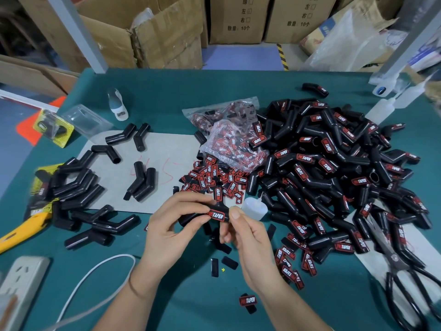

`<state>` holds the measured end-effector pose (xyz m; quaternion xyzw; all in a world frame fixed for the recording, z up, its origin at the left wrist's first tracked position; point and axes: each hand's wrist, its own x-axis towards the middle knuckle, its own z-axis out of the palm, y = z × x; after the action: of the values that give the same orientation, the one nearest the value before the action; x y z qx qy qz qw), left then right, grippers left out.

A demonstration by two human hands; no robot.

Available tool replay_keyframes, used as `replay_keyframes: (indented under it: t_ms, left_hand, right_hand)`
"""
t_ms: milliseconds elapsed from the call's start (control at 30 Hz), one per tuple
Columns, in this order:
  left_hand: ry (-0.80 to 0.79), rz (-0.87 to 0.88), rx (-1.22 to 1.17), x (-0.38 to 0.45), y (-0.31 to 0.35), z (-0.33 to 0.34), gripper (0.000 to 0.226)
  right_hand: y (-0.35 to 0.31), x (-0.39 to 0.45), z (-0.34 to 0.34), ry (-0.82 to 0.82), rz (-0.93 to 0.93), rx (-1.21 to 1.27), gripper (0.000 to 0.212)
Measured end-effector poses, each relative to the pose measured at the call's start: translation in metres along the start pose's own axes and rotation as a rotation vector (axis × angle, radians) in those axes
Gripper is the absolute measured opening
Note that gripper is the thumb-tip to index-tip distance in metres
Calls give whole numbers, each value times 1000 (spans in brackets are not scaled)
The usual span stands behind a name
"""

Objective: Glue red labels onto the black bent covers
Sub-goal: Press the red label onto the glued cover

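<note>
Nearest the person, 1 loose red label [247,301] lies face up on the green table [167,87], with a white power strip [18,286] at the near left corner and black-handled scissors [403,271] at the near right. Just above that, both hands meet over the table: the left hand [171,225] curls round a black bent cover [198,215], thumb and fingertips pinching it, while the right hand [245,237] pinches the other end, its thumb pressing beside the red label [216,215] that sits on the cover. A small translucent glue bottle [254,207] lies just behind the right hand. To the left, a cluster of plain black covers [78,197] rests partly on a grey sheet of card [162,151], next to a yellow utility knife [21,229]. Behind the hands spreads a scatter of loose labels [214,180], and beyond it 2 clear plastic bags of labels [229,134]. On the right a large heap of labelled covers [334,168] fills the table. Farther back, cardboard boxes [238,17] stand on the floor.
</note>
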<state>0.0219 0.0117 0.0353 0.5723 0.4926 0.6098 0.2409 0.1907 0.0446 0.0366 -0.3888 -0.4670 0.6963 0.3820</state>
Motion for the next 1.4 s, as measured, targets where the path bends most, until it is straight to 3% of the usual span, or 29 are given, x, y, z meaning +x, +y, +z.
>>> replay_keyframes:
  t_ms: [300, 600, 733, 900, 1133, 1400]
  left_hand:
    - [52, -19, -86, -3, 5, 7, 15]
    - [115, -326, -353, -6, 7, 13, 15]
    - [123, -330, -345, -7, 8, 14, 9]
    - [94, -353, -403, -6, 11, 11, 21]
    - [97, -328, -278, -8, 7, 12, 8]
    - [50, -271, -248, -7, 11, 11, 14]
  right_hand:
    - [-5, -1, -1, -9, -33, -29, 48]
    - [-8, -2, 1, -1, -121, -147, 40]
    - [-9, 0, 0, -12, -118, -161, 39]
    - [-8, -1, 0, -25, -143, -177, 46]
    - [-13, -2, 2, -65, -166, -189, 17]
    - [-13, -3, 3, -33, -141, -154, 19]
